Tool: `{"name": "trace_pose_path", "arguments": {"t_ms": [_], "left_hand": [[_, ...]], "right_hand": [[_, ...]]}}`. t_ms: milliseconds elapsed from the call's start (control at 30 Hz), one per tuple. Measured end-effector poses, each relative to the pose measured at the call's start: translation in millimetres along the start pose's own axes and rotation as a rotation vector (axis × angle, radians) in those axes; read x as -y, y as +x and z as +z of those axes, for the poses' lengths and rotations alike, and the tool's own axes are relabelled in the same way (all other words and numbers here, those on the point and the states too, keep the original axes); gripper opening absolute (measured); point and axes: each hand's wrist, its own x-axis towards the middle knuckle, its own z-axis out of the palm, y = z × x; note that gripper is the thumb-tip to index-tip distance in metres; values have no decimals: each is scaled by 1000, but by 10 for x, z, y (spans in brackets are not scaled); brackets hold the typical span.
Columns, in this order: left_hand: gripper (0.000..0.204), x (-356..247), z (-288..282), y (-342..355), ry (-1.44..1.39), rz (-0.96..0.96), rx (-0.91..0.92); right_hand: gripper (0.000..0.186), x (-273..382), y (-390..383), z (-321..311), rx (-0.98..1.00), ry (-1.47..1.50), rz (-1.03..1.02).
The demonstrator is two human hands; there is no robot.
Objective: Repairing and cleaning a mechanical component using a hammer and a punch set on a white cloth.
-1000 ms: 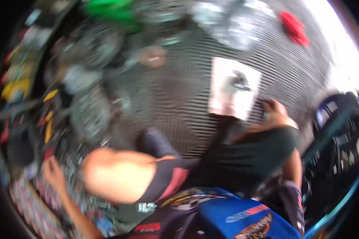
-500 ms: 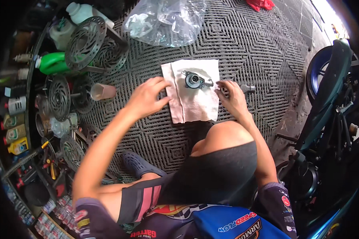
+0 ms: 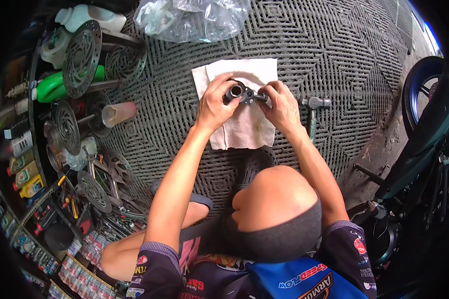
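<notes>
A folded white cloth (image 3: 242, 132) lies on the ridged mat in front of me. Over it, my left hand (image 3: 214, 104) is closed around a dark metal part (image 3: 248, 93) with a round bore. My right hand (image 3: 279, 104) grips the same part at its protruding right end; some of it is hidden by my fingers. A hammer (image 3: 312, 112) with a silver head lies just right of the cloth and my right hand.
Brake discs (image 3: 82, 60), a green bottle (image 3: 60, 84), a translucent cup (image 3: 118, 113), shelves and scattered tools (image 3: 119, 212) crowd the left. A clear plastic bag (image 3: 192, 17) lies beyond the cloth. A black motorcycle (image 3: 411, 169) with a blue-rimmed wheel stands at right.
Both hands have moved inward from the cloth's edges onto the metal part and closed on it. The part was lying on the cloth with neither hand around it.
</notes>
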Motion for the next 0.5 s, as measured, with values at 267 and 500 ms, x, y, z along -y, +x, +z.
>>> {"name": "trace_pose_path", "arguments": {"t_ms": [267, 500], "left_hand": [[38, 94, -238, -209, -518, -464, -261], [36, -55, -229, -159, -131, -248, -204]], "right_hand": [[28, 195, -124, 48, 110, 177, 110], [35, 397, -355, 370, 63, 324, 238]]}}
